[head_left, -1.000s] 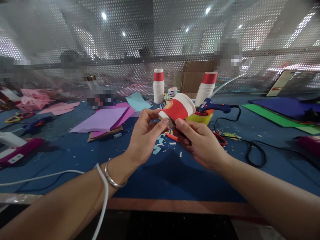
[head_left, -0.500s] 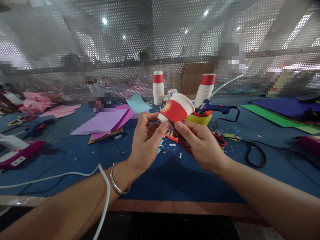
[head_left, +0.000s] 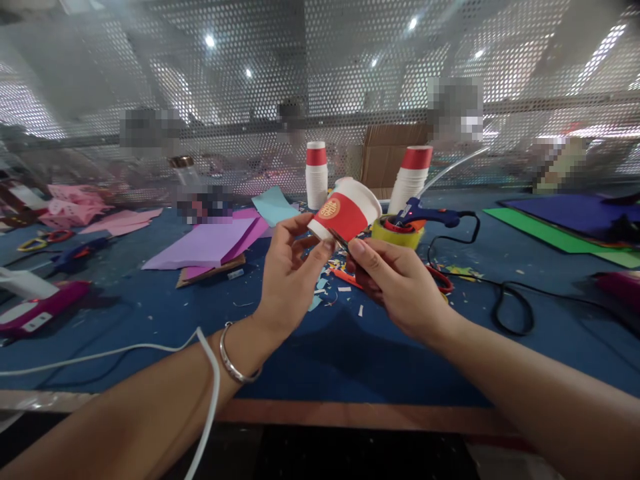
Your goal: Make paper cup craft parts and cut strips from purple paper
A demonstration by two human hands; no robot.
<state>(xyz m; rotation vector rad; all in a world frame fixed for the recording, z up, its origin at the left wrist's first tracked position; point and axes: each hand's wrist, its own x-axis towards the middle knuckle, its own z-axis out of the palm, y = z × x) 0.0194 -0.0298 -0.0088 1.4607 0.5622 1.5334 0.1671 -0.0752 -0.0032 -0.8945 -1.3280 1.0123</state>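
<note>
My left hand (head_left: 293,273) grips a paper cup (head_left: 345,212) near its base, thumb below and fingers behind. White with a red band and a round gold emblem, the cup is tilted with its mouth up to the right. My right hand (head_left: 400,283) is closed, thumb on top, around a thin dark metal tool (head_left: 341,240). The tool's narrow tip lies against the lower side of the cup; the right fingers hide the rest, so its kind is unclear. Both hands are above the blue tabletop (head_left: 345,360).
Behind stand two cup stacks (head_left: 317,180) (head_left: 409,183). A blue glue gun (head_left: 427,213) rests on a yellow tape roll (head_left: 395,235). Coloured paper (head_left: 200,243), paper scraps, a red-orange tool (head_left: 346,277) and a black cord (head_left: 527,313) lie around. A white cable (head_left: 213,373) crosses my left forearm.
The cup has turned in my left hand and moved slightly left, so the gold emblem faces me more. The dark tool's tip now shows against the cup. My right hand has barely moved.
</note>
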